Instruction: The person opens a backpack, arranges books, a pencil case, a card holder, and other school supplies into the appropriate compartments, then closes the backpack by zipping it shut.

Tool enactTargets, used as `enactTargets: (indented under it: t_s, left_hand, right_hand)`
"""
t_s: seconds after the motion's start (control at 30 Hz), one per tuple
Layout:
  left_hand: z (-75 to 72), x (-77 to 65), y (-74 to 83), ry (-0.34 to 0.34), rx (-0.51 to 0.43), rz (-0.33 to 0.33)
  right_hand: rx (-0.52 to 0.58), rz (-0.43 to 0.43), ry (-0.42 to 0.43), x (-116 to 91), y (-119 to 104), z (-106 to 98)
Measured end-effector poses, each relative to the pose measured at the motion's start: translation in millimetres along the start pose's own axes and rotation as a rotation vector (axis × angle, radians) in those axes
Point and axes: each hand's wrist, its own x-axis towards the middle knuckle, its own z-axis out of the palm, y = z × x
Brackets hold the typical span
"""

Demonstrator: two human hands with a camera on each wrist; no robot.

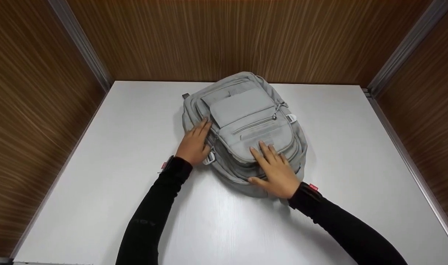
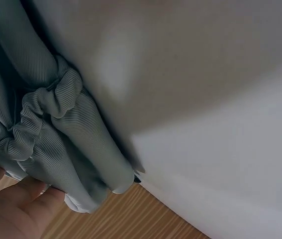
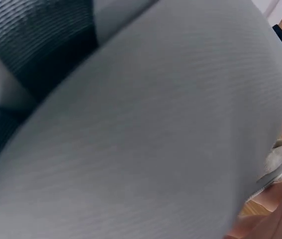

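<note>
A grey backpack (image 1: 246,106) lies on its back on the white table, tilted to the left, with its front pocket facing up. My left hand (image 1: 195,143) rests along its left side, fingers straight near the zipped edge, above a white side buckle (image 1: 209,158). The right hand (image 1: 277,175) lies with spread fingers on the lower front pocket, thumb out to the left. In the left wrist view, gathered side fabric (image 2: 46,109) shows beside the fingers. Grey cloth (image 3: 145,124) fills most of the right wrist view, with the fingers at its lower right.
The white table (image 1: 80,184) extends around the bag on both sides and in front. Wood-grain panels (image 1: 216,40) close off the back, left and right. A small charm (image 1: 274,117) hangs from the pocket zip, and another white buckle (image 1: 291,118) sits on the right side.
</note>
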Motion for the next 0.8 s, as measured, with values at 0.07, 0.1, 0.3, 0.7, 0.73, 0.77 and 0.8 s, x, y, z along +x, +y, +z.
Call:
enactTargets:
  t_s: [0.07, 0.1, 0.3, 0.7, 0.73, 0.77, 0.8]
  left_hand:
    - [1.5, -2.6, -0.5, 0.007, 0.001, 0.006]
    - [2.2, -3.9, -0.7, 0.008, -0.001, 0.006]
    - [5.1, -10.5, 3.2, -0.022, 0.017, -0.017]
    - [14.8, -27.0, 28.0, 0.027, 0.09, -0.066]
    - [15.4, -28.6, 31.3, 0.03, 0.086, -0.073]
    - [16.4, -30.4, 34.7, 0.03, 0.089, -0.079]
    - [17.4, -32.3, 38.7, 0.025, 0.093, -0.087]
  right_hand:
    - [0.002, -0.004, -0.008, 0.8, 2.8, 0.8]
    - [0.006, -0.006, -0.012, 1.2, 4.5, 1.1]
    - [0.015, -0.016, -0.021, 2.0, 17.6, 0.1]
    - [0.056, -0.021, -0.033, 7.1, 49.9, -10.9]
    - [0.056, -0.018, -0.031, 7.3, 52.3, -11.9]
    - [0.054, -0.013, -0.031, 7.4, 54.7, -13.0]
    - [0.053, -0.007, -0.032, 7.4, 57.3, -14.3]
